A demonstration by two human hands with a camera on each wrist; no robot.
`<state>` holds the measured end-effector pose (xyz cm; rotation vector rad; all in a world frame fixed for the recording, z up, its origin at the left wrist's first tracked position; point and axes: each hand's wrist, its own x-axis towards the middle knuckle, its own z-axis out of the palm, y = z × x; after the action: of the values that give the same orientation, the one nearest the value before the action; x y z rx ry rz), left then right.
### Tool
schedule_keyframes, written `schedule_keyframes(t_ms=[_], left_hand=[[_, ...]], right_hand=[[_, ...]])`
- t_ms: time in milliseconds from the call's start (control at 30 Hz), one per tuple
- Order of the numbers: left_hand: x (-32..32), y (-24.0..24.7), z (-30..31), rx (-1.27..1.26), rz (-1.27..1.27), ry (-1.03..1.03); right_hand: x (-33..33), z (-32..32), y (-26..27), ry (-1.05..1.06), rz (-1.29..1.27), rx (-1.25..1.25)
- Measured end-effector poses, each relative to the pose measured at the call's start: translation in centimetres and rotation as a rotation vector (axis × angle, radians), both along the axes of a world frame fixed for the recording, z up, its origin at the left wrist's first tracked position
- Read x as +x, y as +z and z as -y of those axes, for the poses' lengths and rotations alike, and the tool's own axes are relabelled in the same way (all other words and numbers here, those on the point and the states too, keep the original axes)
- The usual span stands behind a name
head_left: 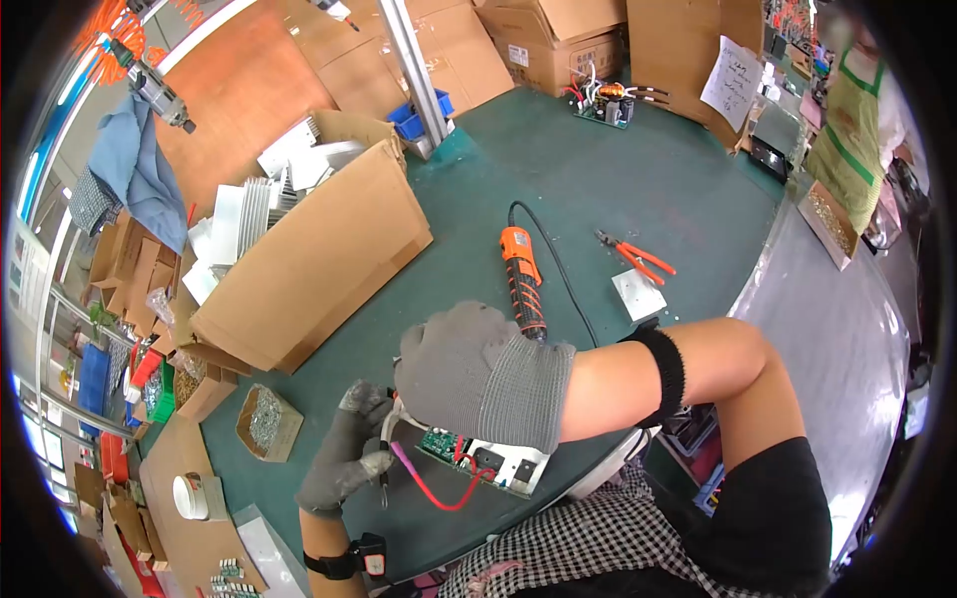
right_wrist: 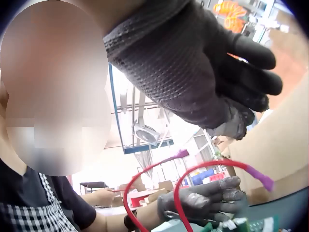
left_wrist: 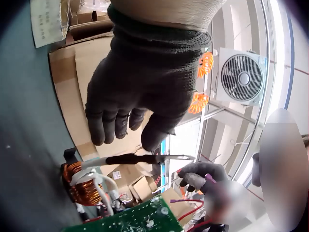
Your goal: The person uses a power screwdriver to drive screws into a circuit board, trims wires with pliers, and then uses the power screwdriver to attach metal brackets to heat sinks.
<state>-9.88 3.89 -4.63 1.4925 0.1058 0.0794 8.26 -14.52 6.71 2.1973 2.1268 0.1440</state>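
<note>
My gloved left hand (head_left: 339, 460) is beside the left end of a green circuit board (left_wrist: 140, 220). Its fingers hang loosely in the left wrist view, just above a white lead with a black sleeve (left_wrist: 130, 159) and a metal tip. The gloved right hand (head_left: 454, 364) hovers over the board, fingers loosely extended and nothing held between them in the right wrist view. Two red wires (right_wrist: 181, 195) with purple sleeved ends rise from the board, apart from the right fingers. A copper-wound coil (left_wrist: 82, 183) sits at the board's end. The right hand hides part of the board from above.
An orange-and-black corded power tool (head_left: 520, 279) lies beyond the right hand, near orange-handled cutters (head_left: 643, 257) and a metal plate (head_left: 638, 295). A carton (head_left: 319, 259) of heat sinks stands to the left, with a box of small hardware (head_left: 269, 424) before it. Another board (head_left: 606, 105) sits far back.
</note>
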Motion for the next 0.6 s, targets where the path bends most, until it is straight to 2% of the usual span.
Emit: schedule_keyframes(t_ms=[67, 167, 267, 367, 467, 533, 600], left_hand=[[0.8, -0.4, -0.1, 0.089, 0.038, -0.053], [1.2, -0.2, -1.1, 0.302, -0.081, -0.208], [1.7, 1.8, 0.6, 0.429, -0.190, -0.152], [3.4, 3.1, 2.7, 1.057, -0.032, -0.202], [3.4, 1.8, 2.1, 1.191, 0.131, -0.174], [2.9, 0.9, 1.4, 1.164, 0.133, -0.137], [2.2, -0.2, 0.8, 1.165, 0.143, -0.089]], right_hand=[[0.4, 1.0, -1.0, 0.013, 0.060, 0.053], [0.7, 2.2, -2.0, 0.022, 0.111, 0.182], [1.2, 3.5, -2.7, 0.008, 0.151, 0.220], [2.0, 4.6, -4.5, -0.032, 0.090, 0.304], [3.7, 7.1, -5.8, -0.147, -0.093, 0.361], [6.2, 8.8, -8.0, -0.325, -0.178, 0.333], [9.3, 11.4, -9.4, -0.415, -0.176, 0.435]])
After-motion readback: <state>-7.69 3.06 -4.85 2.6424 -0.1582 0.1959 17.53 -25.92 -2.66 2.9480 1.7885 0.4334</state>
